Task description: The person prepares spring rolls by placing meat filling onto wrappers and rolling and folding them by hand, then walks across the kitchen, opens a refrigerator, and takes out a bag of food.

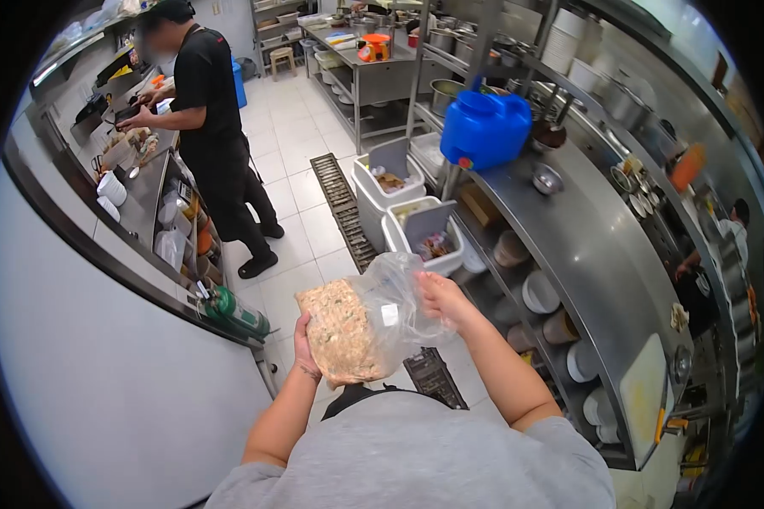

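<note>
A clear plastic bag [341, 332] packed with a pale, speckled food mixture is held up in front of my body. My left hand [304, 343] supports its filled part from the left side, fingers partly hidden behind it. The loose, empty end of the bag spreads to the right, and my right hand [440, 299] is closed on that plastic. A small white label shows on the clear part between my hands.
A person in dark clothes [221, 127] stands at the left counter. Two white bins [388, 197] stand ahead beside a floor grate [341, 212]. A blue jug [486, 130] sits on the right steel counter [581, 246]. Near the left wall is a green cylinder [238, 312].
</note>
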### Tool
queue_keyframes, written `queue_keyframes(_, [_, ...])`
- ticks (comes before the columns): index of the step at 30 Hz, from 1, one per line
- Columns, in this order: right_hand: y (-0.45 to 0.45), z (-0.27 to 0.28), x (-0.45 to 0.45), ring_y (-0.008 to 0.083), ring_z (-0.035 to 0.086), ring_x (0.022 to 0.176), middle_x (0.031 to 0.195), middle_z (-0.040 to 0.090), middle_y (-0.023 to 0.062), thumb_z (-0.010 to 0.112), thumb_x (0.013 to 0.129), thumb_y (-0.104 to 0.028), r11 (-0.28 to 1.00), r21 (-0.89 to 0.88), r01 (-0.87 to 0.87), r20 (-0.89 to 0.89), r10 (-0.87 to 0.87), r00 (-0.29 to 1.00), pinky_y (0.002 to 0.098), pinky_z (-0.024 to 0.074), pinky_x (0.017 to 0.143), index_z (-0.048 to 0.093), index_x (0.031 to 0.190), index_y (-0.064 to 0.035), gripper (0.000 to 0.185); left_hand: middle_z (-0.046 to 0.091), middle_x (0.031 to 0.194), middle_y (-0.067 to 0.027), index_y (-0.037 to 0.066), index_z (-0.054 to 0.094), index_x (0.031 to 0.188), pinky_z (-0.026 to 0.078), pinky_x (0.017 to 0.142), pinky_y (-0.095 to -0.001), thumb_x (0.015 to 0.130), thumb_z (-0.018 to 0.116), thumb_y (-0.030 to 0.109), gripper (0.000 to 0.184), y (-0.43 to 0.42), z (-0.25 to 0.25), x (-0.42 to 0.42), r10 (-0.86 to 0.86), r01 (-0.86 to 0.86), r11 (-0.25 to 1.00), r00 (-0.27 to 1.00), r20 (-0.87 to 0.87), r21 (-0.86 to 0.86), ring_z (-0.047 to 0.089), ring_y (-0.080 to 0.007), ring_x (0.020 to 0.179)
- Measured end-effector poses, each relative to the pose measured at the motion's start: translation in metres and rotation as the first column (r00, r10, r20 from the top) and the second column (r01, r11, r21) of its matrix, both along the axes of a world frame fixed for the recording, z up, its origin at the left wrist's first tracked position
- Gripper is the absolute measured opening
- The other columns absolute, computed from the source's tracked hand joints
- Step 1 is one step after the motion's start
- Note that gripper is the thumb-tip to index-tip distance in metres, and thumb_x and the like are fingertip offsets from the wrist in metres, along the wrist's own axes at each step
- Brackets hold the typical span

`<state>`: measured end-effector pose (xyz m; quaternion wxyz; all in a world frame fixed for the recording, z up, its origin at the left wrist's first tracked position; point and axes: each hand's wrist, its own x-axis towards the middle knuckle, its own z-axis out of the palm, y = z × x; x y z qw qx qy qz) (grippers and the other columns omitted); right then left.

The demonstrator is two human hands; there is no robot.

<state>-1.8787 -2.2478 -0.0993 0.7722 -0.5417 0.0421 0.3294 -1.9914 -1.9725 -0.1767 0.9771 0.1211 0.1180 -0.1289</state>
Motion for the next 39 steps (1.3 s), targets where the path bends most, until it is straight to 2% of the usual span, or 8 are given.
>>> queue_keyframes(6, [0.038, -0.08, 0.114, 0.0057, 0.044, 0.056, 0.072, 0.054, -0.0033, 0.063, 0.093, -0.022, 0.955, -0.249, -0.16, -0.002, 0.165, 0.986, 0.0233, 0.036, 0.047, 0.06, 0.093, -0.0078, 0.015, 0.052, 0.137, -0.0199, 0.002, 0.042, 0.141, 0.041, 0.106, -0.0494, 0.086, 0.056, 0.048, 0.072, 0.086, -0.004, 0.116, -0.094, 0.094, 0.995, 0.995, 0.016, -0.045, 0.053, -0.0359, 0.122])
queue_keyframes(10, [0.074, -0.064, 0.178, 0.012, 0.045, 0.05, 0.066, 0.051, 0.0001, 0.055, 0.096, -0.017, 0.924, 0.042, 0.38, -0.206, -0.364, 0.908, 0.0268, 0.0388, 0.045, 0.056, 0.087, -0.0087, 0.013, 0.055, 0.133, -0.0196, 0.0, 0.044, 0.138, 0.042, 0.105, -0.0462, 0.087, 0.056, 0.047, 0.07, 0.124, 0.016, 0.212, -0.197, 0.197, 0.98, 0.98, 0.042, -0.006, 0.056, -0.0334, 0.12])
queue_keyframes(16, [0.151, 0.035, 0.301, 0.0078, 0.036, 0.043, 0.058, 0.041, -0.0051, 0.051, 0.098, -0.018, 0.859, 0.394, 0.327, -0.109, -0.309, 0.945, 0.0238, 0.0286, 0.037, 0.054, 0.089, -0.0126, 0.011, 0.055, 0.134, -0.0181, 0.003, 0.04, 0.142, 0.04, 0.106, -0.0455, 0.087, 0.059, 0.05, 0.075, 0.143, -0.003, 0.381, -0.304, 0.308, 0.951, 0.941, 0.151, -0.008, 0.055, -0.0315, 0.12])
queue_keyframes(27, [0.355, -0.007, 0.585, 0.0064, 0.029, 0.04, 0.053, 0.033, -0.0069, 0.052, 0.098, -0.024, 0.944, 0.218, -0.248, -0.024, 0.259, 0.966, 0.023, 0.0219, 0.036, 0.052, 0.081, -0.0147, 0.019, 0.027, 0.153, -0.014, 0.013, 0.016, 0.153, 0.027, 0.11, -0.0515, 0.085, 0.066, 0.05, 0.093, 0.275, 0.054, 0.591, 0.034, -0.044, 0.499, 0.999, 0.031, 0.866, 0.032, -0.0278, 0.138])
queue_keyframes(32, [0.396, -0.016, 0.701, 0.0063, 0.027, 0.041, 0.054, 0.03, -0.0086, 0.052, 0.098, -0.027, 0.941, 0.182, -0.284, 0.03, 0.284, 0.958, 0.0239, 0.0245, 0.038, 0.051, 0.081, -0.0141, 0.022, 0.027, 0.151, -0.0231, 0.012, 0.019, 0.152, 0.023, 0.114, -0.0508, 0.075, 0.075, 0.023, 0.096, 0.299, 0.006, 0.744, -0.008, -0.287, -0.427, 0.95, 0.314, 0.858, 0.03, -0.0364, 0.139])
queue_keyframes(34, [0.41, -0.027, 0.745, 0.0062, 0.028, 0.042, 0.054, 0.03, -0.0085, 0.053, 0.098, -0.028, 0.941, 0.274, -0.201, 0.02, 0.203, 0.979, 0.0238, 0.0254, 0.039, 0.051, 0.082, -0.0142, 0.021, 0.032, 0.148, -0.0234, 0.009, 0.027, 0.15, 0.027, 0.114, -0.0468, 0.073, 0.073, 0.018, 0.09, 0.329, 0.009, 0.798, -0.031, -0.058, -0.723, 0.998, 0.051, 0.689, 0.032, -0.0388, 0.137])
queue_keyframes(36, [0.424, -0.029, 0.777, 0.0062, 0.028, 0.04, 0.052, 0.031, -0.0078, 0.051, 0.099, -0.028, 0.959, 0.268, -0.095, 0.015, 0.094, 0.995, 0.0236, 0.0243, 0.037, 0.052, 0.082, -0.013, 0.023, 0.037, 0.147, -0.0213, 0.01, 0.035, 0.147, 0.029, 0.112, -0.0472, 0.077, 0.07, 0.018, 0.079, 0.375, -0.019, 0.853, -0.049, 0.016, -0.722, 0.996, -0.075, 0.692, 0.034, -0.0372, 0.137])
queue_keyframes(39, [0.442, -0.016, 0.846, 0.0073, 0.028, 0.039, 0.052, 0.032, -0.0067, 0.052, 0.099, -0.032, 0.97, 0.228, -0.087, 0.032, 0.081, 0.996, 0.0234, 0.0266, 0.038, 0.051, 0.083, -0.011, 0.026, 0.038, 0.147, -0.0204, 0.015, 0.038, 0.146, 0.027, 0.112, -0.0553, 0.075, 0.074, 0.025, 0.08, 0.416, -0.041, 0.949, -0.045, -0.076, -0.208, 0.997, 0.068, 0.975, 0.035, -0.0314, 0.137])
